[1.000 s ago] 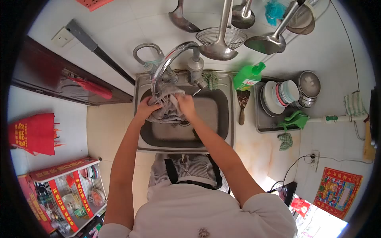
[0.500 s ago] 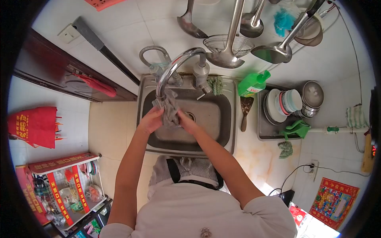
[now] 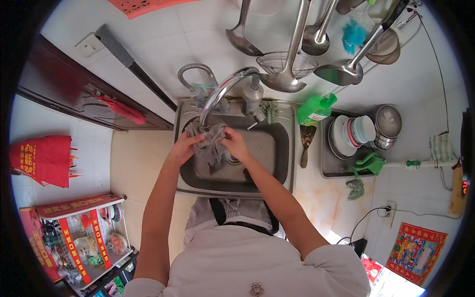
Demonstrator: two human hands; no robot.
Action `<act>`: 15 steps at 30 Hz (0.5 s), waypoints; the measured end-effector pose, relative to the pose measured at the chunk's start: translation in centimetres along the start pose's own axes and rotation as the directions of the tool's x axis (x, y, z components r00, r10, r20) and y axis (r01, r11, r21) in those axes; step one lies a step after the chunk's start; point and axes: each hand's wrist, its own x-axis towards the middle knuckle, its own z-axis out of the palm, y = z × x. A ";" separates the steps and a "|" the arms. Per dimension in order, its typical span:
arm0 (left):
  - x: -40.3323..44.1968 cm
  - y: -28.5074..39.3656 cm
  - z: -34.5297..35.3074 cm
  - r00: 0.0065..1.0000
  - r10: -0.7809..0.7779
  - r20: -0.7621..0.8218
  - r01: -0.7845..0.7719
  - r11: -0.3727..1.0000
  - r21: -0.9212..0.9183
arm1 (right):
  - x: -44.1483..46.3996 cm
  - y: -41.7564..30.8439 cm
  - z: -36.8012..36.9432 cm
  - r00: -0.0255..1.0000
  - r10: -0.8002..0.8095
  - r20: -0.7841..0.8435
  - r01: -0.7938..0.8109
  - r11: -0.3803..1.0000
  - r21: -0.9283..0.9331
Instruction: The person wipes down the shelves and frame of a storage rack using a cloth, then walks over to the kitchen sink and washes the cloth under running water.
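A wet grey cloth [image 3: 212,148] hangs spread between my two hands, over the left part of the steel sink [image 3: 272,190]. Its left edge is pinched in my left hand [image 3: 184,145], just below the spout of the curved chrome faucet [image 3: 222,89]. My right hand [image 3: 234,142] grips the cloth's upper right side. The lower part of the cloth dangles above the basin near the drain. Whether water is running from the spout is hard to tell.
Right of the sink are a green bottle [image 3: 314,111], a spatula [image 3: 306,143] and a tray [image 3: 324,168] of stacked plates [image 3: 341,136] and bowls. Ladles [image 3: 284,81] hang on the wall above. A green-striped cloth [image 3: 355,189] lies below the tray.
The cloth was bunched up, then narrow between my hands; now it is spread wider and hangs lower. My hands have moved slightly apart. The camera view has shifted a little.
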 end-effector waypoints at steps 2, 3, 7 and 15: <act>-0.4 1.0 0.0 1.000 -0.021 -0.015 0.022 0.989 0.146 | -0.5 -4.3 0.2 1.000 -0.009 -0.028 0.006 0.995 -0.098; -0.5 1.1 -0.4 1.000 -0.022 -0.013 0.025 0.954 0.300 | -0.4 -5.6 0.3 0.996 0.009 -0.092 -0.004 0.999 0.047; -0.5 0.7 -1.7 0.998 -0.066 0.012 0.039 0.713 0.700 | 1.1 -7.2 -0.7 0.971 0.081 -0.225 0.015 0.918 0.396; 1.7 -1.0 -8.1 0.925 0.353 -0.137 -0.092 0.559 0.824 | -0.2 -8.4 -2.6 0.954 -0.060 -0.295 0.056 0.998 -0.023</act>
